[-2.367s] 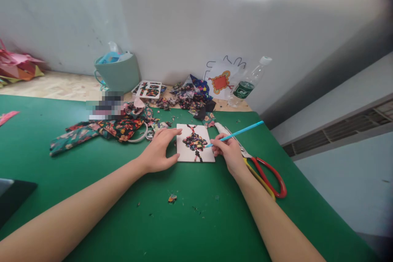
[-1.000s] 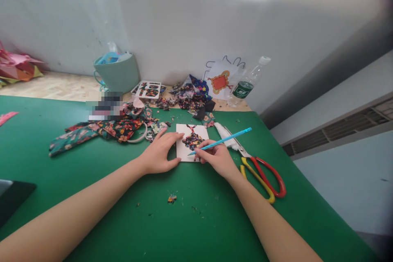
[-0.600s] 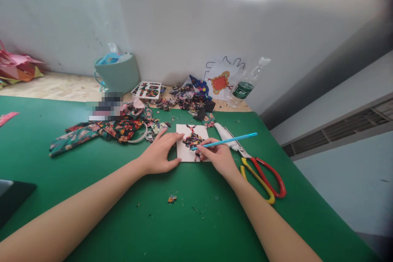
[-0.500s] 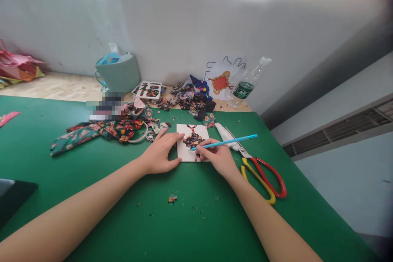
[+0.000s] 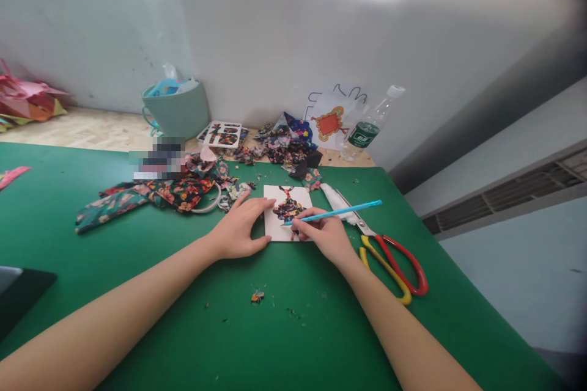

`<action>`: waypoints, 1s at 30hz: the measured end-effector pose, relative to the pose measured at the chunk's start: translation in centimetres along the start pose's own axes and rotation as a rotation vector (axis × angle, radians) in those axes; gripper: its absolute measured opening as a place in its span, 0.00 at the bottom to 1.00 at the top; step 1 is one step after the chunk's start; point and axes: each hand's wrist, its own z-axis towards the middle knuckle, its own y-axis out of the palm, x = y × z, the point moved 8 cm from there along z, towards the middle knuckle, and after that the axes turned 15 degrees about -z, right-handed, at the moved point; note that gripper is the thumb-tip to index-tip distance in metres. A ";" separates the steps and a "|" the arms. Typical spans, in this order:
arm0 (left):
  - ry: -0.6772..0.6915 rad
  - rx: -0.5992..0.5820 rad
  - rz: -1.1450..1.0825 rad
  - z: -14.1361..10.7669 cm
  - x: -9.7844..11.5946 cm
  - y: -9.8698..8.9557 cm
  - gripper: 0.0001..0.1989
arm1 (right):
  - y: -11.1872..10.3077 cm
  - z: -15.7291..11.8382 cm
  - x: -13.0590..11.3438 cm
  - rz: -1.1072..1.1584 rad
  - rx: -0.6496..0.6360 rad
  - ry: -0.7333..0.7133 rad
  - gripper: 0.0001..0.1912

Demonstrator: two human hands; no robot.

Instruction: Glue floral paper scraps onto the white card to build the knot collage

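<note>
A square white board lies flat on the green tabletop, bearing a dark floral fabric shape with narrower pieces above and below it. Against its left edge rests my left hand, thumb and fingers spread apart, holding nothing. My right hand pinches a light-blue pencil low down and covers the board's lower right corner. The pencil slants, its tip at the lower edge of the floral shape; whether it touches the surface I cannot tell.
Right of the board lie scissors with red and yellow handles and a crumpled white tube. Behind are floral cloth, fabric scraps, a patterned board, a green basket, a plastic bottle and a drawing.
The pencil has shifted very slightly left with my right hand's fingers. My left hand and the board have stayed in place.
</note>
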 end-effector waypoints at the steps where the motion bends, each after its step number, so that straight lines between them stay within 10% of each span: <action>1: 0.000 0.001 0.000 0.0 0.0 0.0 0.33 | 0.0 0.0 0.0 -0.002 -0.001 -0.004 0.13; 30: 0.012 0.006 0.011 0.0 -0.1 0.0 0.33 | 0.4 -0.5 -1.0 -0.177 -0.066 -0.069 0.09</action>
